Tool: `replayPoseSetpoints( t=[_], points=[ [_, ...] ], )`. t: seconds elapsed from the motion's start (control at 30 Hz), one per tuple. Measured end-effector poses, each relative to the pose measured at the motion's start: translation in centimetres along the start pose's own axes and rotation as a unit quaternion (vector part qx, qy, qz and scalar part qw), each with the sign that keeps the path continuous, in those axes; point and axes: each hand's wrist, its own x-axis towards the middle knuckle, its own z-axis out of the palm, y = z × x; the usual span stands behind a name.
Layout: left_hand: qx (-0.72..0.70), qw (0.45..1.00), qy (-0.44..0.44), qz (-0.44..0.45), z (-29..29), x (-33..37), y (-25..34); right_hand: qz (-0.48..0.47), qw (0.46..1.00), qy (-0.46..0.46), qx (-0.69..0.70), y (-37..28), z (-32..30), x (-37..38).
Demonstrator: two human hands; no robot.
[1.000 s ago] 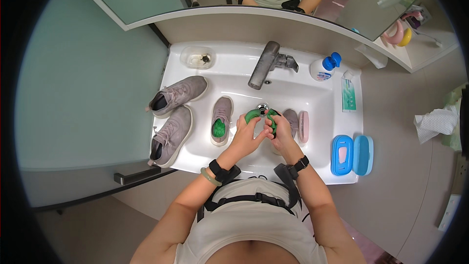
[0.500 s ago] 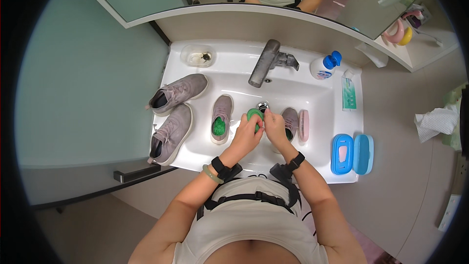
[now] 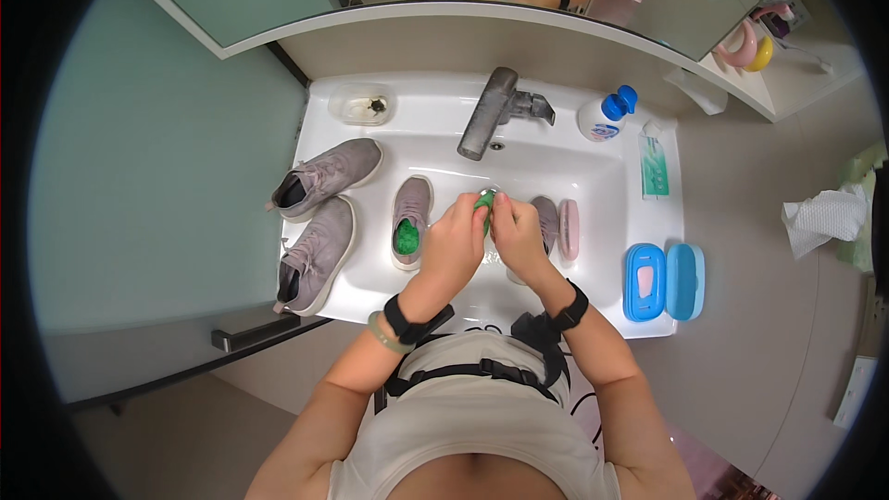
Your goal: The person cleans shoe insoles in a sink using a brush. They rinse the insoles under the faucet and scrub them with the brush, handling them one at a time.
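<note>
Above the middle of the white sink (image 3: 463,301), a small green thing (image 3: 485,202) is pinched between my two hands; its kind is mostly hidden by my fingers. My left hand (image 3: 451,245) grips it from the left and my right hand (image 3: 519,239) from the right, fingers closed. Left of my hands lies a small mauve-grey shoe (image 3: 414,196) with green material in its opening. Its mate (image 3: 545,213) is partly behind my right hand. Beside that one is a long pink object (image 3: 569,233), perhaps a brush.
Two larger grey shoes (image 3: 319,259) rest on the sink's left rim. The grey faucet (image 3: 489,116) stands at the back, near a clear dish (image 3: 356,106) and a blue-capped pump bottle (image 3: 604,118). On the right rim lie a green-white tube (image 3: 654,167) and an open blue box (image 3: 645,301).
My hands have closed further around the green thing, which showed as a rounded shape and is now mostly covered. The view has shifted slightly; the shoes lie as before.
</note>
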Motion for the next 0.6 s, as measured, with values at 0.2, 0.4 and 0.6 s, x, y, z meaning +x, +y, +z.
replayPoseSetpoints(
  t=[0.2, 0.4, 0.6],
  points=[
    [0.046, 0.997, -0.049, -0.029, 4.5, -1.2, -4.8, 0.01, 0.993, 0.007, -0.115, 6.6, 0.0, 1.0],
    [0.058, 0.997, -0.042, 0.03, 2.2, -0.3, -3.2, 0.007, 0.997, -0.003, -0.077, 1.4, 0.1, 0.1],
    [-0.016, 1.0, -0.002, 0.013, 2.8, -0.6, -3.5, -0.053, 0.996, 0.068, 0.014, 2.3, -0.4, -0.4]
  ],
)
